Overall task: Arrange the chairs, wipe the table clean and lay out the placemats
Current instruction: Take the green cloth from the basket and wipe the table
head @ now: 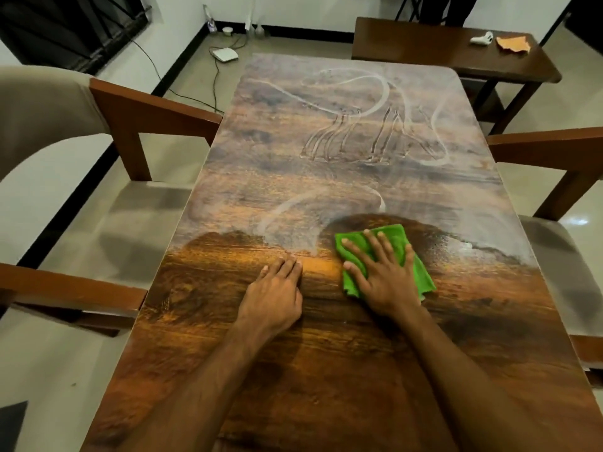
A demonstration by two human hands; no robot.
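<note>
Two hands are down on the surface (326, 370). The right hand (381, 275) is spread flat and presses the one green cloth (393, 234) near the middle, with much of the cloth hidden under the palm. Just beside it, the left hand (274, 288) lies flat on bare wood, fingers together. A pale film (277, 132) covers the far half. Two chairs, the left chair (140, 119) and the right chair (554, 148), are both cut off by the frame. On the far bench (408, 44) sit one orange rag (512, 44) and one white object (482, 38), too small to identify.
</note>
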